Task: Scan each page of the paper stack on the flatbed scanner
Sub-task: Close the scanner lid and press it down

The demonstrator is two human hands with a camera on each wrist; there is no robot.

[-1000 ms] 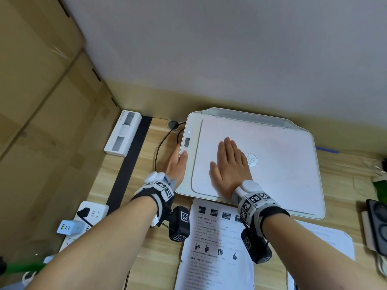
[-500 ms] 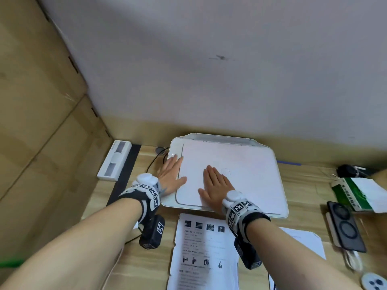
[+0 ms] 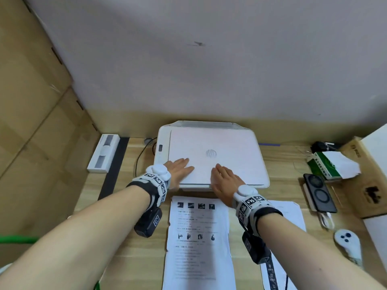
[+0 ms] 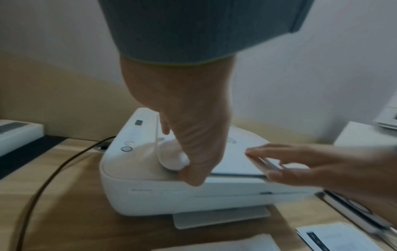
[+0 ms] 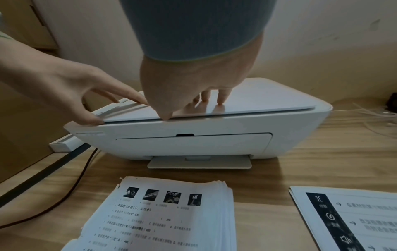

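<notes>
The white flatbed scanner sits at the back of the desk with its lid down. My left hand lies at the lid's front left corner, fingers straight on top, thumb against the front edge. My right hand rests on the lid near the front middle, fingers straight on top, thumb tip at the lid's edge. The printed paper stack lies on the desk just in front of the scanner, between my forearms. Neither hand holds paper.
A separate printed sheet lies right of the stack. A phone, a green-and-white box and a white controller sit at the right. A long white box and a black cable are left of the scanner.
My left hand left the control panel and came onto the lid's front left corner. My right hand slid back from the lid's middle to its front edge. The head view pulled back.
</notes>
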